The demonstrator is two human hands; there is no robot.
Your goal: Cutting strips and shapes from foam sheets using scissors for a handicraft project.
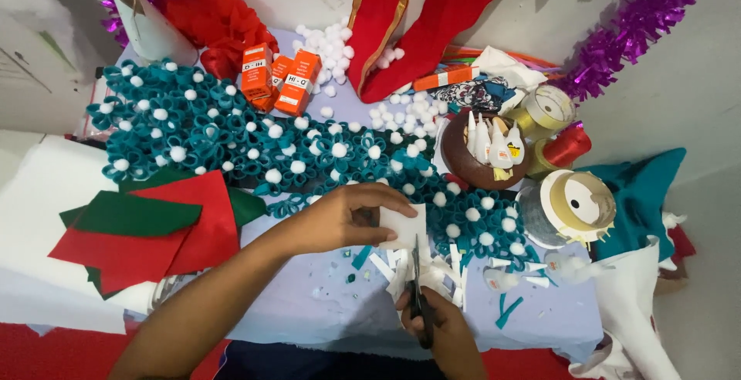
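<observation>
Scissors (417,287) gripped in the right hand (441,327) point up at white felt (404,227). The left hand (340,218) pinches that felt just above the blades.

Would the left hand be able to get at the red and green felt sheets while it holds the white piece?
Probably yes, once it lets go: the left hand pinches the white felt piece, and the felt sheets lie close beside that forearm with nothing between them.

Scissors' (417,287) handles hidden inside the right hand (440,334); bottom edge cuts that wrist
</observation>
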